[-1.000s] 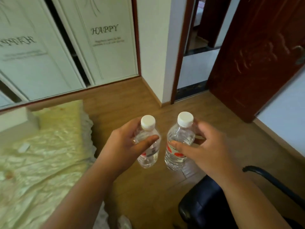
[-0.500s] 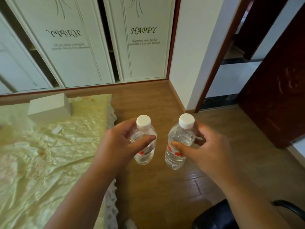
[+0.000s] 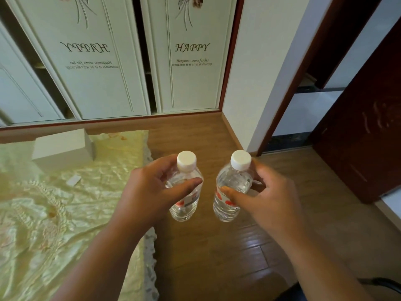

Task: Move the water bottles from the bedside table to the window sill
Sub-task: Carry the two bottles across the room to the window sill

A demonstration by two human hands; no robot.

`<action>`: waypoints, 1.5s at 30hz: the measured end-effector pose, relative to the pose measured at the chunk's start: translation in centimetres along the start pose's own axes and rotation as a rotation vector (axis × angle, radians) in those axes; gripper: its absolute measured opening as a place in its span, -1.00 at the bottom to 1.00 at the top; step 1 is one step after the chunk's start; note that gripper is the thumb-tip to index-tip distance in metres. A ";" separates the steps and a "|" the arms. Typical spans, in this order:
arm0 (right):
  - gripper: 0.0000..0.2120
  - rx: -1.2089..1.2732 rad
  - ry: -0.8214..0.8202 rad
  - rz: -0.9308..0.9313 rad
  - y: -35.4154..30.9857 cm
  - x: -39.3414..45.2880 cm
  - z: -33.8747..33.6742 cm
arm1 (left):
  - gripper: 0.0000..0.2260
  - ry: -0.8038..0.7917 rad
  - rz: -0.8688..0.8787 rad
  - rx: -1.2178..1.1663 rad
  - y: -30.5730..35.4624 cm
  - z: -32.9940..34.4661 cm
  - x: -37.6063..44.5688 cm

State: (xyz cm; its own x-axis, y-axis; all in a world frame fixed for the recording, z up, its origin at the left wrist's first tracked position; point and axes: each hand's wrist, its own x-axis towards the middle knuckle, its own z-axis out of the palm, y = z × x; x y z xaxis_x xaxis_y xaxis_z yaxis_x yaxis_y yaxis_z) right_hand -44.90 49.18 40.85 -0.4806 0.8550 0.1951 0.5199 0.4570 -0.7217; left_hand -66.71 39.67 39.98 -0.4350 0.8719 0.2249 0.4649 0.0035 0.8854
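The left hand (image 3: 149, 192) grips a ribbed clear plastic bottle (image 3: 184, 205), the right hand (image 3: 267, 198) another (image 3: 227, 200), both white-capped, seemingly full, above wood flooring (image 3: 206, 257).

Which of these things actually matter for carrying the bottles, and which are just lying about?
Part of the job:
- left bottle, held by the left hand
- right bottle, held by the right hand

Just lying about:
- white box on the bedspread
- wardrobe doors
- dark door
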 end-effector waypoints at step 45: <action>-0.27 0.111 -0.236 -0.040 9.2 35.7 3.8 | -0.47 0.235 -0.180 0.127 -6.2 5.4 29.5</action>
State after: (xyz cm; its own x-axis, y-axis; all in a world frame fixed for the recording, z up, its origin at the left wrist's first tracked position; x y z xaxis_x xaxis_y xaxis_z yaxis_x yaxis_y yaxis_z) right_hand -59.99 83.01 38.68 -0.6573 0.7500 0.0743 0.4230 0.4487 -0.7872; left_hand -78.26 67.97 38.96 -0.6783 0.7147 0.1706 0.4505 0.2211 0.8649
